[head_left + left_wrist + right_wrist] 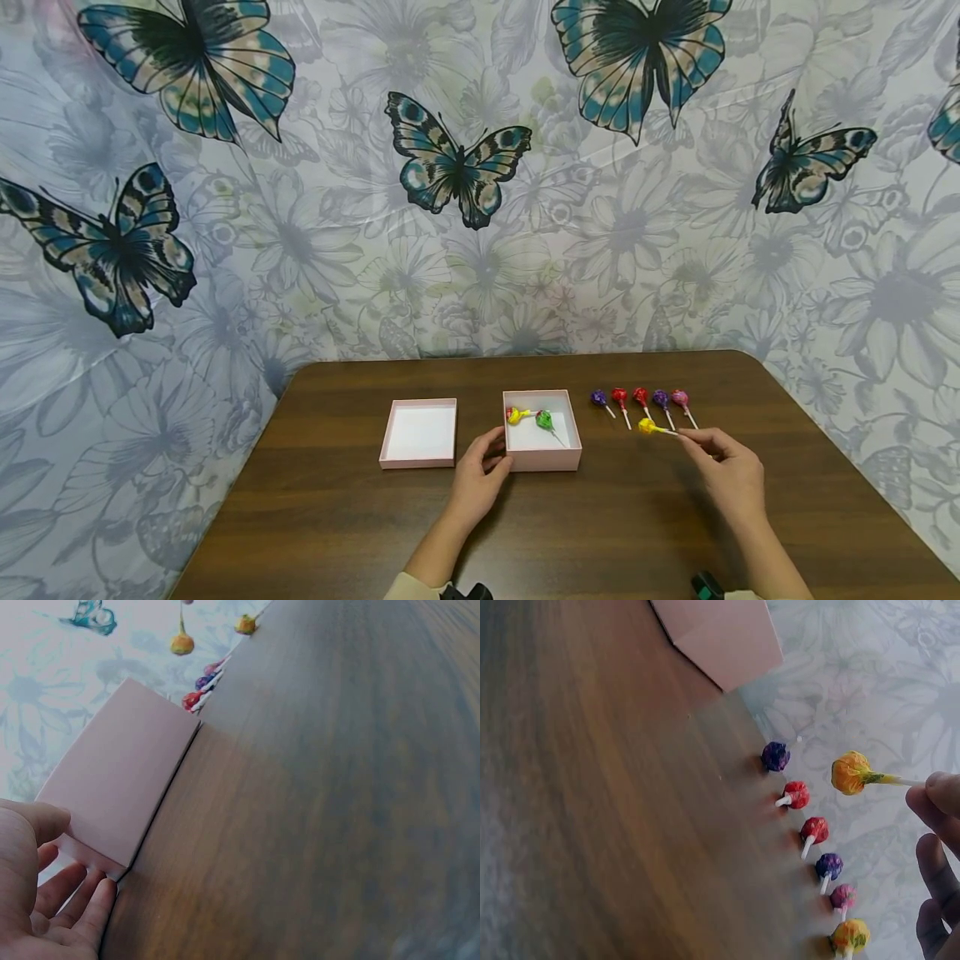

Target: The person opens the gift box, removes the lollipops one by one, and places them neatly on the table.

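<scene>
An uncovered pink box with a white inside holds a yellow lollipop with a red patch and a green lollipop. My left hand holds the box at its near left corner, thumb on the front face and the other fingers along the left side. Right of the box, my right hand pinches a yellow-wrapped lollipop by the end of its white stick, with its head pointing left. That lollipop is raised above the table, in front of the lollipop row.
The row has a purple lollipop, two red ones, another purple, a pink one and a yellow one, hidden in the head view. A white-lined lid lies left of the box on the wooden table.
</scene>
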Demonstrator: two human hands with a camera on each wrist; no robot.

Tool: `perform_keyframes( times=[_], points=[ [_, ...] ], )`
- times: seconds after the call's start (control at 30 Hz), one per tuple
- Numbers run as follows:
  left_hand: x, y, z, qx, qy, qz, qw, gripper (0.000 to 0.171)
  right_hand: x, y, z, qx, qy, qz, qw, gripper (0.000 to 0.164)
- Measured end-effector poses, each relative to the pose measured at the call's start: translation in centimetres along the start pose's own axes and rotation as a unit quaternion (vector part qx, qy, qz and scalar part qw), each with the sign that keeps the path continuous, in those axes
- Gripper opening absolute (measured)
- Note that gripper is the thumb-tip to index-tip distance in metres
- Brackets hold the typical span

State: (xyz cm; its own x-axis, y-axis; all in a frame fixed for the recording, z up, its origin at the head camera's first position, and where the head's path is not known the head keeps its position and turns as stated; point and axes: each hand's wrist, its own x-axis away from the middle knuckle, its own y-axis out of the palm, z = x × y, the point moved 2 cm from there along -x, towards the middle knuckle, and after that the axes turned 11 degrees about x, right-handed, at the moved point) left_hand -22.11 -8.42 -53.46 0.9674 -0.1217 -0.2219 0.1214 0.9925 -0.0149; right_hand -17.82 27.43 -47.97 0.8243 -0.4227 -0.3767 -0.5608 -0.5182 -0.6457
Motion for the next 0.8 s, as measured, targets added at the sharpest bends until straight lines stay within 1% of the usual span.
perform_keyframes(
  times=[0.17,0.37,0.4,0.47,0.53,0.6,0.63,0.7,0.8],
  points=[
    [0.0,0.0,0.0,-0.002,0.007,0.000,1.0000,0.046,0.2,-0.2,0.7,0.004,0.013,0.008,1.000,0.011],
    [0.0,0.1,0.1,-0.001,0.002,0.007,1.0000,0.046,0.5,-0.4,1.6,0.018,0.032,0.017,0.999,0.012],
    [0.1,0.2,0.2,-0.001,-0.001,0.009,1.0000,0.046,0.5,-0.4,1.8,0.022,0.034,0.017,0.999,0.012],
    [0.3,0.4,1.2,-0.001,0.000,0.010,0.9999,0.046,0.5,-0.4,2.1,0.030,0.042,0.016,0.999,0.012],
    [0.3,0.3,1.1,-0.003,0.002,0.007,1.0000,0.046,0.6,-0.4,2.3,0.036,0.050,0.015,0.998,0.013],
    [0.4,0.3,1.1,-0.007,-0.004,0.003,1.0000,0.046,0.6,-0.3,2.5,0.038,0.057,0.014,0.998,0.014],
    [0.4,0.2,1.0,-0.008,-0.005,0.000,1.0000,0.047,0.7,-0.4,2.6,0.037,0.062,0.015,0.997,0.014],
    [0.1,0.1,0.0,-0.012,-0.009,-0.003,0.9999,0.047,0.7,-0.4,2.7,0.038,0.067,0.016,0.997,0.014],
    [0.1,0.0,0.0,-0.018,-0.013,-0.004,0.9998,0.048,0.8,-0.3,2.9,0.049,0.075,0.019,0.996,0.015]
  ],
)
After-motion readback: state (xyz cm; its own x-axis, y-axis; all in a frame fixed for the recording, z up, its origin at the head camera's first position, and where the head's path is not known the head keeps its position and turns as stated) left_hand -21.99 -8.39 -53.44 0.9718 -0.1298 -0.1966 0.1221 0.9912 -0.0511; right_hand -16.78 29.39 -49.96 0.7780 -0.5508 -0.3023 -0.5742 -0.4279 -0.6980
